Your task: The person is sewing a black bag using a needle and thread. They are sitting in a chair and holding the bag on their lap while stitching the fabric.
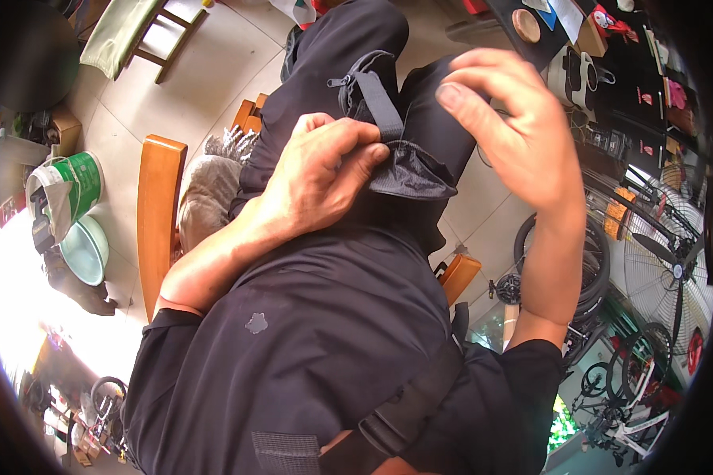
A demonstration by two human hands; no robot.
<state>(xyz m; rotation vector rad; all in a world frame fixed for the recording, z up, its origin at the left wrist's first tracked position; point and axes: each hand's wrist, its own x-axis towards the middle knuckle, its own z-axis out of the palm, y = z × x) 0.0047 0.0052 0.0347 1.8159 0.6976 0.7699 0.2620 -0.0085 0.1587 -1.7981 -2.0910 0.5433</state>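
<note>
A black fabric pouch [412, 172] with a zipper and a dark webbing strap [379, 103] lies over my lap. My left hand [321, 170] pinches it between thumb and forefinger where the strap meets the fabric. Fine pale marks, perhaps thread, show at that spot. To the right, my right hand [519, 131] is raised above my thigh, apart from the pouch. Its thumb and forefinger tips are drawn close together; whatever they hold, if anything, is too small to make out. Black trousers [333, 55] form the backdrop behind the pouch.
An orange wooden chair part [160, 222] stands at my left, near a green and white bucket [79, 186] and a pale basin [85, 249]. On the right are a standing fan [665, 261], a bicycle wheel [594, 269] and a cluttered dark table [523, 47].
</note>
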